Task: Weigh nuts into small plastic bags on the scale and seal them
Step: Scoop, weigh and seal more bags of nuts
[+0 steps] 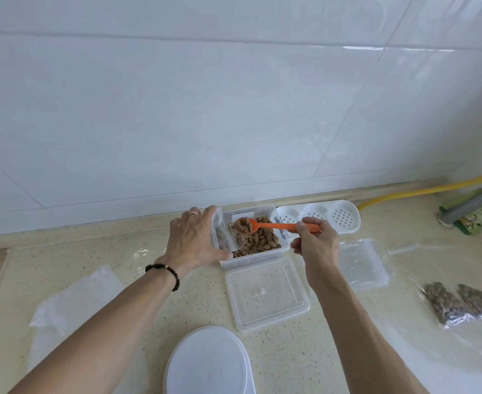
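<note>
A clear plastic box (265, 255) of brown nuts (258, 241) stands near the wall. My left hand (195, 238) holds a small clear zip bag (222, 233) upright at the box's left end. My right hand (315, 241) grips the handle of an orange spoon (273, 225). Its bowl carries nuts and hovers over the box, close to the bag's mouth. The white round scale (208, 365) lies at the near edge, with nothing on it. Two filled nut bags (458, 302) lie at the right.
The box's clear lid (266, 291) lies flat in front of it. A stack of empty bags (362, 263) sits to the right, and crumpled plastic (75, 305) to the left. A white perforated tray (319, 217), a yellow hose (421, 190) and a green packet (481, 218) line the back.
</note>
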Tool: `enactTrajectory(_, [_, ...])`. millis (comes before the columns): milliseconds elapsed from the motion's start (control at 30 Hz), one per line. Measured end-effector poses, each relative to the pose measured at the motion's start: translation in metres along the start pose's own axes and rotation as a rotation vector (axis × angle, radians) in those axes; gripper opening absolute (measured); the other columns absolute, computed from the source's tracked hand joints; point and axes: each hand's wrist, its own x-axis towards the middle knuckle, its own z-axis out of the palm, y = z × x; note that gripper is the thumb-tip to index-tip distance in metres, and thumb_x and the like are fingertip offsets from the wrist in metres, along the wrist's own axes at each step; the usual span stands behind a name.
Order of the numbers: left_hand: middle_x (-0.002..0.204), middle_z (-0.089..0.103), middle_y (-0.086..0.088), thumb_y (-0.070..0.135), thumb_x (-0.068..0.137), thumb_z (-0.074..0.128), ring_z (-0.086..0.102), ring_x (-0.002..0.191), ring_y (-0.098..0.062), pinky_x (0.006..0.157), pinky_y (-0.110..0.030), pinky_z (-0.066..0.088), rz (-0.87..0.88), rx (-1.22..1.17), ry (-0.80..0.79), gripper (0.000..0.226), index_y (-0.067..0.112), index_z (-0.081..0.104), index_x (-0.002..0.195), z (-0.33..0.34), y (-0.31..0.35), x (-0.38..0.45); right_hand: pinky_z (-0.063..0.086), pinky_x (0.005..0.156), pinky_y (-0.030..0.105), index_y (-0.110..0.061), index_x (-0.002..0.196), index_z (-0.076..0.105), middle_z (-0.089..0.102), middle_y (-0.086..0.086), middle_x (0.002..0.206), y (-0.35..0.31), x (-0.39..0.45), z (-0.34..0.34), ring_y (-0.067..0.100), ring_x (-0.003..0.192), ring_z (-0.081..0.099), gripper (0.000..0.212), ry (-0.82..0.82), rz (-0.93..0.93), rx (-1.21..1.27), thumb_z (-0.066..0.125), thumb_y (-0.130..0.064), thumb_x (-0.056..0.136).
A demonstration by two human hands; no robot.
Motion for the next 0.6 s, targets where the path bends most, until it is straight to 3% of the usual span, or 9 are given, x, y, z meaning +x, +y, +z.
enactTrajectory(100, [0.112,0.045,-0.002,0.067,0.054,0.075,0.045,0.110,-0.023,0.093,-0.038,0.032,0.044,-0.036,-0.015,0.103,0.028,0.030,0.138,-0.003,0.003,0.000,0.049,0.046,0.022,-0.011,0.101,0.060,0.068,0.014,0.083,-0.007,-0.007,0.006,0.010,0.045,0.057,0.006,-0.095,-0.086,-0.086,0.060,-0.012,0.096])
enactTrajectory(267, [0.121,0.043,-0.002,0.063,0.054,0.081,0.040,0.117,-0.021,0.094,-0.035,0.028,0.080,-0.215,-0.080,0.111,0.030,0.023,0.143,-0.002,0.003,-0.006,0.050,0.050,0.024,-0.008,0.101,0.061,0.061,0.007,0.067,-0.013,-0.014,0.012,0.014,0.050,0.057,0.006,-0.256,-0.097,-0.120,0.061,-0.010,0.095])
enactTrajectory(433, [0.125,0.045,0.002,0.080,0.039,0.079,0.045,0.118,-0.018,0.104,-0.041,0.039,0.028,-0.563,-0.166,0.121,0.044,0.019,0.138,0.005,-0.005,-0.008,0.045,0.052,0.029,-0.004,0.099,0.061,0.057,0.009,0.066,-0.015,-0.015,0.012,0.017,0.049,0.052,0.005,-0.355,-0.082,-0.049,0.061,-0.006,0.095])
enactTrajectory(600, [0.129,0.037,0.011,0.060,0.048,0.084,0.041,0.123,-0.008,0.094,-0.025,0.040,-0.011,-0.730,-0.088,0.105,0.037,0.031,0.136,0.006,-0.002,-0.011,0.047,0.048,0.026,-0.007,0.094,0.061,0.059,0.007,0.068,-0.031,-0.023,0.015,0.017,0.049,0.054,0.002,-0.376,-0.274,-0.183,0.062,-0.006,0.093])
